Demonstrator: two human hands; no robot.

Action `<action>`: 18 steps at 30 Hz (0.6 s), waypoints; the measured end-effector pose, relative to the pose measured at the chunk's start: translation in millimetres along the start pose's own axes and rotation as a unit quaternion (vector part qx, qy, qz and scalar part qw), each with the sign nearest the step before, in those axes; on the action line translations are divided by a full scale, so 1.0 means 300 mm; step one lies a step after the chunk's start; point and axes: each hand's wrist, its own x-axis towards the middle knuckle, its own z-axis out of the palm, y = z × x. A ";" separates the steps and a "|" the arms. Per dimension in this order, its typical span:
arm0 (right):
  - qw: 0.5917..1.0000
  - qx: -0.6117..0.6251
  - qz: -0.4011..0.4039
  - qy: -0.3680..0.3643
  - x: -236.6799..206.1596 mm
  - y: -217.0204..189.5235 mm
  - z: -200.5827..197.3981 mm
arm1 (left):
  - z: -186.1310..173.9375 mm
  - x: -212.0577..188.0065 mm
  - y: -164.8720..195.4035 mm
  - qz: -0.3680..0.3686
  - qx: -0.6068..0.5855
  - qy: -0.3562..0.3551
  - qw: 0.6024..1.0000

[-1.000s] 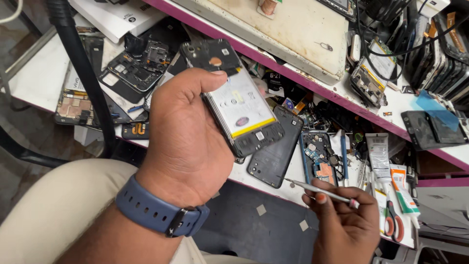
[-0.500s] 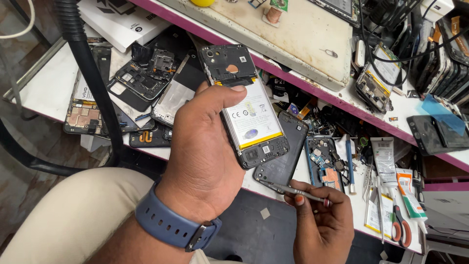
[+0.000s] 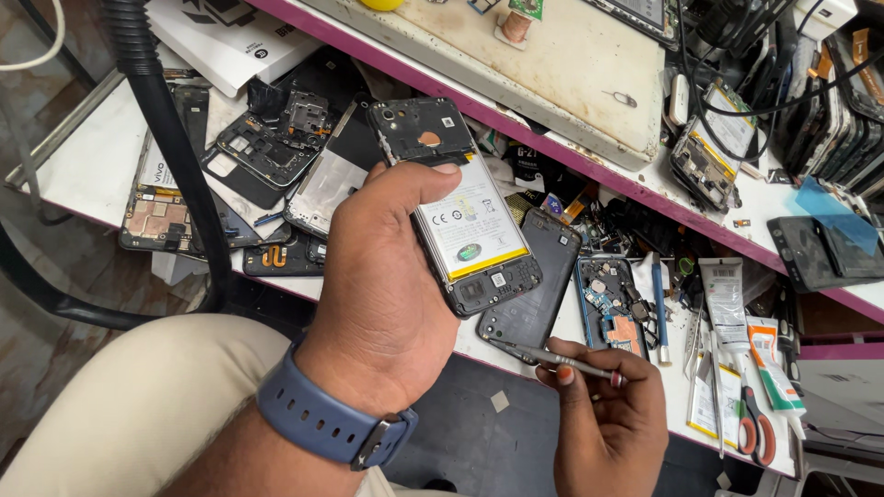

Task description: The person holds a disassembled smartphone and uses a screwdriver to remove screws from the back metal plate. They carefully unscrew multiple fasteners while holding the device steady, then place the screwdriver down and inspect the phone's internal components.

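1. The opened phone (image 3: pixel 460 207), its back cover off, sits in the left hand (image 3: pixel 391 285) above the bench edge. Its long axis runs from upper left to lower right, with the camera end toward the upper left and the connector end toward the lower right.
2. The left hand is closed around the phone, thumb lying across its upper face and fingers wrapped behind it.
3. The right hand (image 3: pixel 608 423) pinches a thin metal tool (image 3: pixel 552 356) between thumb and fingertips; the tip points left, just below the phone's lower end.
4. Compared with half a second ago, the phone has tilted slightly and the tool tip has come nearer its lower corner.
5. The phone shows a flat, glossy white battery with a yellow strip, framed by matte black plastic.
6. A blue rubbery watch strap (image 3: pixel 322 423) circles the left wrist.
7. A dark back cover (image 3: pixel 539 290) lies on the white bench (image 3: pixel 74 156), beside a blue-framed circuit board (image 3: pixel 612 308) and red-handled scissors (image 3: pixel 755 428).
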 end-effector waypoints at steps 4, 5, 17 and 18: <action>1.000 0.010 -0.013 -0.004 0.000 0.000 -0.003 | -0.001 0.002 -0.007 -0.006 -0.002 0.001 1.000; 1.000 0.010 -0.013 0.000 0.001 0.001 -0.007 | -0.002 0.002 -0.007 -0.007 -0.003 0.002 1.000; 0.973 0.202 -0.054 0.092 0.037 0.047 -0.199 | -0.024 0.005 -0.076 0.079 0.281 -0.023 0.956; 0.970 0.219 -0.042 0.095 0.038 0.056 -0.230 | -0.028 0.001 -0.094 0.042 0.295 -0.026 0.954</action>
